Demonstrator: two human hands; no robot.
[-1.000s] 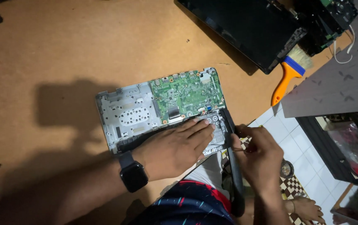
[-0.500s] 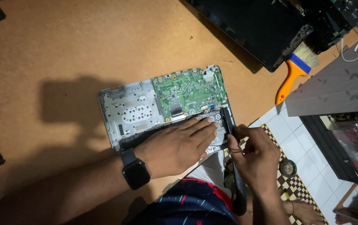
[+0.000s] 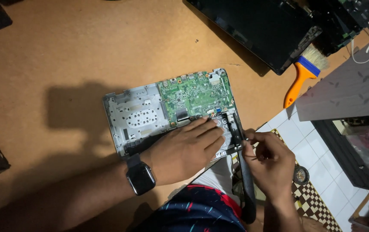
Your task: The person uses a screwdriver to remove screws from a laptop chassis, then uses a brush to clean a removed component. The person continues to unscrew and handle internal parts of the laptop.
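I see the opened laptop base point(image 3: 150, 116) lying at the middle of the brown table point(image 3: 64, 56), its green circuit board point(image 3: 195, 95) toward one o'clock. My left hand point(image 3: 184, 150) presses flat on its near edge, fingers together. My right hand point(image 3: 268, 161) — at four o'clock of the base — pinches a thin tool point(image 3: 241, 138) at the corner. An orange brush point(image 3: 302, 77) lies at two o'clock.

Warm, fairly dim light falls from about three o'clock; a soft shadow stretches toward nine o'clock across the table point(image 3: 64, 51). Corners darken, focus sharp.
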